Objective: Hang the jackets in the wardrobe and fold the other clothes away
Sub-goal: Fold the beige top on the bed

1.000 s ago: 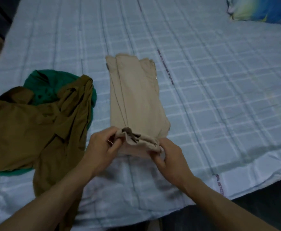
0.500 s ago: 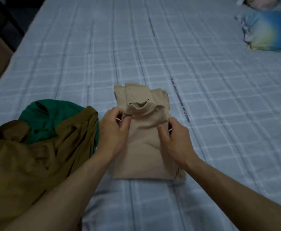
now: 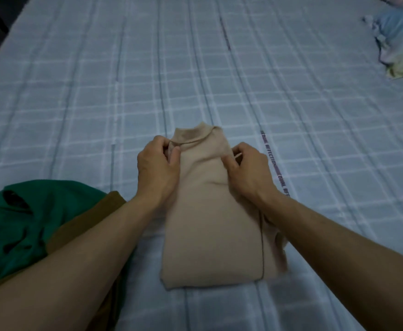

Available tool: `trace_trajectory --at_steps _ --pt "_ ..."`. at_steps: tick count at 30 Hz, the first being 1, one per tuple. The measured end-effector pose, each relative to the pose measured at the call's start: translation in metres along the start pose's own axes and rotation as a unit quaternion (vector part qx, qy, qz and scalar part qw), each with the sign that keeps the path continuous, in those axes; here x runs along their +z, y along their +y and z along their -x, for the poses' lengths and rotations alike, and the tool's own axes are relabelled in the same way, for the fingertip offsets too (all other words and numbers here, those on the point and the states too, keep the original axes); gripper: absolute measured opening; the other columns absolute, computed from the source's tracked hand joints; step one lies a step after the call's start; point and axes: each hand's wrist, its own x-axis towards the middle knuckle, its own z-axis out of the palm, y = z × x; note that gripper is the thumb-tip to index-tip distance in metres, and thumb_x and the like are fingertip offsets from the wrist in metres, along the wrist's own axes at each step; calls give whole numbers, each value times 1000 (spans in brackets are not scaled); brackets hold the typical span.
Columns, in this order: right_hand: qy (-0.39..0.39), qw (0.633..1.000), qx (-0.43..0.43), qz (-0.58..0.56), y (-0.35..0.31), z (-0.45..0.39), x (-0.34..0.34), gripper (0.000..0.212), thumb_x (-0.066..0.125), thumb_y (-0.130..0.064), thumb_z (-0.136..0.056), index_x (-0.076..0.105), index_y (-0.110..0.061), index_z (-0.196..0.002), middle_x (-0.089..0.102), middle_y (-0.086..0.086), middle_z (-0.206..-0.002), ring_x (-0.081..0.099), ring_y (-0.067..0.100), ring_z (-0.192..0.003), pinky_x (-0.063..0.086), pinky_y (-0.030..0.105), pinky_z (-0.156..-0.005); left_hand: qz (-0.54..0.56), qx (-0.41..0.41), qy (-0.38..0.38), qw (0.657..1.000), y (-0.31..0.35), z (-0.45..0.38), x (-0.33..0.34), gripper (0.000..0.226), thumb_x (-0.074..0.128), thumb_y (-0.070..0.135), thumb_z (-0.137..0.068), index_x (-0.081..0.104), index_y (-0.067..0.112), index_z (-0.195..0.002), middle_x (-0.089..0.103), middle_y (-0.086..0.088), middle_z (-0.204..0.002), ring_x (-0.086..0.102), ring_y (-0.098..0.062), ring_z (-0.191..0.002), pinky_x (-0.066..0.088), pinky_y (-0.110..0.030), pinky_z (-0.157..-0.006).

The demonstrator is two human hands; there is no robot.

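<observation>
beige garment (image 3: 210,223) folded over now; left hand (image 3: 157,168), right hand (image 3: 248,170) pinching top.

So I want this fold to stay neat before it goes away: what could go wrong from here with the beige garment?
1. The left hand and right hand pinch only the far edge of the beige garment; once released, the folded layer may spring back open.
2. A loose flap sticks out at its near right corner, so the bundle may come out uneven.
3. The green garment and brown garment lie close beside it, under the left forearm, and could get dragged into it.
</observation>
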Motion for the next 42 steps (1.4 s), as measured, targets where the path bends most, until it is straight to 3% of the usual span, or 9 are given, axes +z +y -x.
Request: trace_trajectory --at_steps 4,6,9,12,15,21,35,39,42 --pt "3 997 33 75 14 -8 -4 28 50 -42 -94 60 -17 -97 65 2 -92 60 18 -83 45 33 -70 -97 -67 -54 992 -13 -3 9 30 48 33 -96 53 13 -118 59 -8 -118 55 -29 -111 46 -44 -95" --pt "-8 994 -36 102 13 12 -14 34 45 -40 -96 58 -15 -116 61 5 -114 56 20 -102 46 36 -88 -161 41 -61 984 -13 14 11 46 43 34 -97 44 11 -137 48 -11 -139 44 -31 -126 37 -45 -105" --pt "-61 963 -189 184 10 58 -16 54 39 -41 -95 48 -8 -137 46 13 -143 42 30 -131 35 41 -110 -263 241 -106 928 -11 37 22 56 37 37 -96 44 9 -145 42 -13 -152 39 -32 -138 32 -48 -113" --pt "-136 927 -233 261 32 83 -1 71 32 -53 -98 27 -9 -153 16 12 -163 8 26 -151 18 47 -121 -339 286 -186 876 -26 45 37 62 24 45 -99 33 14 -153 26 -9 -162 21 -28 -150 21 -52 -120" --pt "-179 918 -246 256 59 78 9 75 27 -60 -98 8 -17 -157 -4 2 -165 -11 18 -151 11 49 -122 -354 273 -215 868 -48 45 43 67 18 55 -100 14 22 -158 8 -1 -167 2 -21 -153 6 -50 -123" --pt "-194 916 -243 251 57 71 6 75 30 -59 -98 6 -20 -157 -7 0 -165 -15 15 -150 5 49 -122 -370 241 -213 872 -42 48 40 68 14 56 -100 13 22 -159 5 -1 -167 0 -21 -153 5 -53 -122" --pt "-178 905 -287 260 74 137 -5 74 35 -59 -98 24 -13 -154 12 7 -164 3 21 -152 11 46 -121 -345 308 -287 839 -57 127 -3 68 28 55 -100 22 19 -157 12 -6 -166 11 -24 -153 13 -51 -120" --pt "-181 899 -316 244 78 155 -23 79 53 -62 -89 35 -16 -151 19 10 -162 11 25 -151 18 46 -121 -295 321 -288 853 -54 150 -23 71 41 58 -96 34 16 -152 28 -9 -161 28 -25 -147 20 -43 -118" --pt "-156 892 -349 241 86 173 -30 70 69 -44 -83 46 -18 -144 29 12 -158 28 31 -145 31 47 -114 -265 328 -294 858 -63 164 -38 77 57 56 -89 35 16 -152 33 -7 -158 35 -24 -142 33 -39 -116"
